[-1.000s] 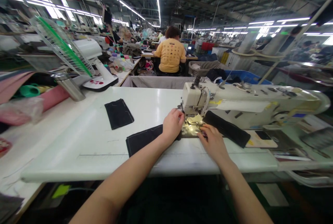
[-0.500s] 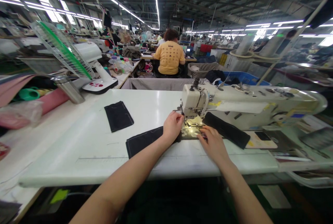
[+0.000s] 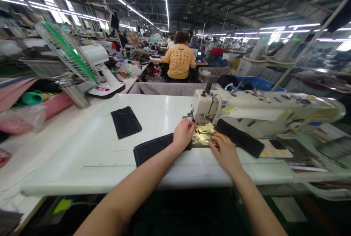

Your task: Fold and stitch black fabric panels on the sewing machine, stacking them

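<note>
**Setting:** long garment workshop under strip lights, with benches running back in rows. A white, glossy worktop [image 3: 82, 155] fills the foreground.

**Fingers, left hand [image 3: 183, 133]:** bent down and pressed onto cloth just beside the presser foot, not closed round anything.

**Fingers, right hand [image 3: 225, 153]:** stretched forward with the tips at the lit needle plate [image 3: 203, 139]. Whether they pinch an edge or only press cannot be told.

**Item:** dark fabric piece [image 3: 153, 149], mid-worktop and nearer the near edge. One end lies under the left hand at the needle; the rest lies flat to the left. It is near-black and roughly rectangular, with a pale stitch line along its border.

**Handling (judged):** light, thin and limp. It probably slides readily on the slick worktop and rucks if shoved from one end. Best held flat under spread fingertips either side of the needle, or pinched at an edge or corner. Not fragile, but the fingers sit close to the needle.

**Adjacent:**
- Cream sewing machine [image 3: 260, 113], along the right half of the worktop.
- Dark strip [image 3: 238, 137], lying against the machine's base.
- Second dark piece [image 3: 125, 121], apart from the rest, towards the far left corner.

**Further out:**
- Desk fan [image 3: 82, 59] and metal flask [image 3: 71, 92], off the far left corner.
- Seated person in a yellow top [image 3: 179, 60], back turned, beyond the far edge.
</note>
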A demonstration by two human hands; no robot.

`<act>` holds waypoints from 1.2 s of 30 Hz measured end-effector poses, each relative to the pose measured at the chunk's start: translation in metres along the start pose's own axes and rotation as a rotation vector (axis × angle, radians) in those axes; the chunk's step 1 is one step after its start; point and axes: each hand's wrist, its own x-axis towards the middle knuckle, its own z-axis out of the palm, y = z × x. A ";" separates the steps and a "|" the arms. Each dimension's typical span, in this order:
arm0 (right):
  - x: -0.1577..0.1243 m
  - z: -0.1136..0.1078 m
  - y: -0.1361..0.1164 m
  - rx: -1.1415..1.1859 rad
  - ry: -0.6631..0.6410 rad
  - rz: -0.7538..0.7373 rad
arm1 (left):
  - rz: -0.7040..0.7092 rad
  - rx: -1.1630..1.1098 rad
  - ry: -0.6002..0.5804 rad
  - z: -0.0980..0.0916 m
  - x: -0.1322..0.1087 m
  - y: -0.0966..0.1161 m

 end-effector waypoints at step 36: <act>0.047 0.029 -0.017 0.289 0.014 0.204 | -0.097 -0.161 0.075 0.005 -0.001 -0.004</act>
